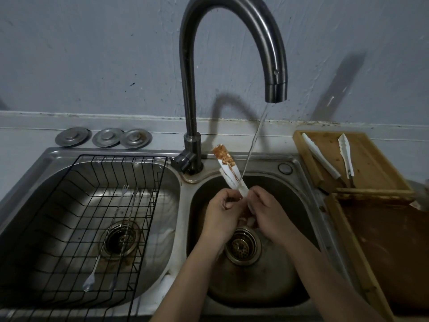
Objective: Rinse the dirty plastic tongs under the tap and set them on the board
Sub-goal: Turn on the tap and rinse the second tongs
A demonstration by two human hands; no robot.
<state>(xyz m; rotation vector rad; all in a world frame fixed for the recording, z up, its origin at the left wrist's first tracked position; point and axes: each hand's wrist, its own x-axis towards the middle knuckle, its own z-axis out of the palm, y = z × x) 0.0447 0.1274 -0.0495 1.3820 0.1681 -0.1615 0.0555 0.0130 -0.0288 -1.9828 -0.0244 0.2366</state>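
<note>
Both hands, left hand and right hand, grip the tongs over the right basin, beside the stream. Brown sauce coats the upper end, so rinsing has barely begun. The board at the worktop's right edge awaits them.

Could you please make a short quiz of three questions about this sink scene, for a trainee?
1. True or false: brown sauce covers the upper end of the tongs held over the right basin.
2. How many clean tongs lie on the wooden board? A) one B) two C) four
3. Fill in: a thin stream of ____ runs from the tap.

Key
1. True; the left hand and right hand both grip the lower end.
2. B
3. water
</note>
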